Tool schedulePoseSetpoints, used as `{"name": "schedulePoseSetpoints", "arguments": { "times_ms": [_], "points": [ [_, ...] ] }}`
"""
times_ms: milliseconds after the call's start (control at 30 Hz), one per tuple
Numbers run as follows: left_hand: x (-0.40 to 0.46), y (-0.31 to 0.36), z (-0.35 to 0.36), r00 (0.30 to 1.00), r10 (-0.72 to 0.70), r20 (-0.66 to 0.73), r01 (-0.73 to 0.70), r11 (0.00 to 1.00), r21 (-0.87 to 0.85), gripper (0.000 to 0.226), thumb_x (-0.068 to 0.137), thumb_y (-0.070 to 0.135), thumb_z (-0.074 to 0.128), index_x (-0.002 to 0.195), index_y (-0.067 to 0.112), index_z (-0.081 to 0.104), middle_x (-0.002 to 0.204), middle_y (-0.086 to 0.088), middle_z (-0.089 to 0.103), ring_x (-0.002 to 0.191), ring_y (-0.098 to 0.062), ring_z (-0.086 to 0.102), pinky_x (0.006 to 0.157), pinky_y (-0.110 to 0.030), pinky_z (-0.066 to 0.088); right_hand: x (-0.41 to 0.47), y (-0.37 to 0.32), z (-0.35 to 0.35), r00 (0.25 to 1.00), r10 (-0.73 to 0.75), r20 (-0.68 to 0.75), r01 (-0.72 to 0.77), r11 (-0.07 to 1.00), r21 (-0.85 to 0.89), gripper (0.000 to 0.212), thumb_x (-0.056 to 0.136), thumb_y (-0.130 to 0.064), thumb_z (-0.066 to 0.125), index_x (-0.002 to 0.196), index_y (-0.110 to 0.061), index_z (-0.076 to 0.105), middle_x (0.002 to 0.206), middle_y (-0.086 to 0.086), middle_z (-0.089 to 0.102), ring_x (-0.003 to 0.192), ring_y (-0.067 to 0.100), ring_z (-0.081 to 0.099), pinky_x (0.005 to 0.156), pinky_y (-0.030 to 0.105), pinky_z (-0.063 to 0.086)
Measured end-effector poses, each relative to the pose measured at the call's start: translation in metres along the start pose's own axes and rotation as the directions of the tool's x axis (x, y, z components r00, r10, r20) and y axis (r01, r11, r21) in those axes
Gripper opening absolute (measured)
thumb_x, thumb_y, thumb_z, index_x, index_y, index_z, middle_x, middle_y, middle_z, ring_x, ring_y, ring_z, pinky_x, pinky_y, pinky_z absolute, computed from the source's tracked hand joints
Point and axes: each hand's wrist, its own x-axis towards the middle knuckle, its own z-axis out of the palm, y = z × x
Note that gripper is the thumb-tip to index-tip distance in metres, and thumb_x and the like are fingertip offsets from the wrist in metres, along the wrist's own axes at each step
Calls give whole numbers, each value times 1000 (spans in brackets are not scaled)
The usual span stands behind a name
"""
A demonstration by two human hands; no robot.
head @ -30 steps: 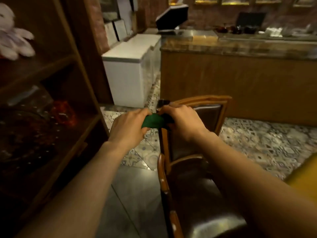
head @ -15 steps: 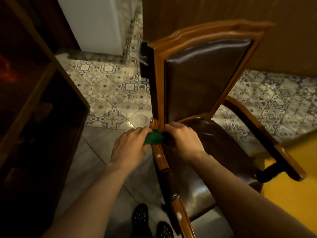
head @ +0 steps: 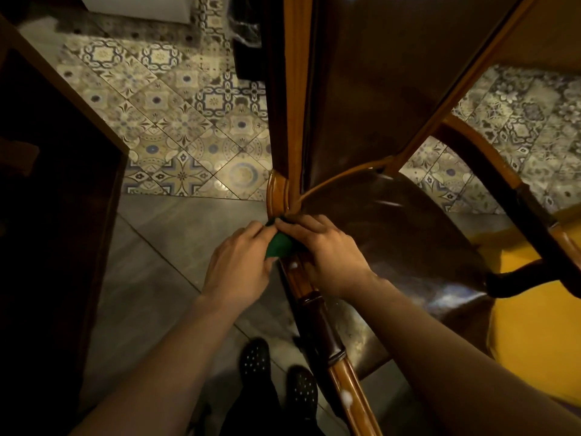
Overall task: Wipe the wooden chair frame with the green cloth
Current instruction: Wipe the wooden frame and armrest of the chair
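Observation:
The wooden chair frame (head: 278, 190) runs from the tall backrest post down into the left armrest, which comes toward me. Dark leather covers the backrest and seat (head: 393, 234). The green cloth (head: 279, 245) is wrapped over the armrest just below where it joins the post. My left hand (head: 239, 262) pinches the cloth from the left side. My right hand (head: 327, 250) grips it from the right, fingers pressed on the wood. Most of the cloth is hidden between the two hands.
A dark wooden shelf unit (head: 56, 171) stands close on the left. Patterned floor tiles (head: 176, 121) lie beyond, grey tiles under my black shoes (head: 276, 372). The chair's right armrest (head: 515, 196) reaches out at right over a yellow surface (head: 534, 325).
Both hands with the cloth have slid down the backrest post to its base at the armrest joint. The view has tilted down and moved closer to the chair.

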Motion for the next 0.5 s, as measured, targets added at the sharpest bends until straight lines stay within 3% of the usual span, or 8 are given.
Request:
{"name": "schedulePoseSetpoints", "arguments": {
  "times_ms": [100, 233, 333, 400, 500],
  "points": [
    [2, -5, -11, 999, 37, 32, -36, 999, -24, 53, 78, 40, 53, 129, 24, 54, 114, 7, 52, 101, -19, 55, 81, -37, 48, -9, -3, 3, 999, -36, -5, 37, 999, 39, 72, 90, -27, 58, 156, -27, 29, 160, -3, 35, 139, 25, 37, 105, 46, 46],
    [13, -12, -17, 996, 34, -81, -42, 994, -99, 51, 85, 35, 33, 130, 24, 54, 142, 5, 47, 130, -16, 41, 103, -37, 35, -11, -5, 3, 997, -74, 26, 75, 996, -51, 65, 97, -50, 51, 155, -27, 31, 159, 0, 37, 143, 27, 34, 105, 49, 46],
    [33, -6, -7, 991, 133, 4, -133, 990, -56, 59, 100, 45, 17, 148, 20, 38, 159, 2, 30, 147, -11, 15, 119, -36, 16, -9, -11, 5, 998, -58, 15, 60, 994, -87, 58, 94, -45, 47, 145, -19, 46, 149, 5, 49, 133, 31, 43, 95, 49, 51],
    [41, -2, 2, 979, 183, 88, -178, 982, -66, 62, 101, 46, 8, 153, 17, 29, 163, 1, 19, 148, -7, 2, 121, -33, 3, -13, -15, 9, 999, -40, 3, 40, 995, -96, 58, 89, -40, 47, 140, -14, 51, 142, 7, 54, 126, 32, 46, 91, 50, 51],
    [41, -3, 9, 973, 191, 132, -183, 980, -71, 63, 101, 47, 5, 154, 17, 20, 164, 2, 8, 147, -3, -6, 121, -32, -1, -25, -16, 17, 999, -45, -11, 43, 991, -130, 44, 95, -32, 55, 136, -16, 54, 140, 4, 55, 127, 30, 45, 94, 46, 50]
  ]
}}
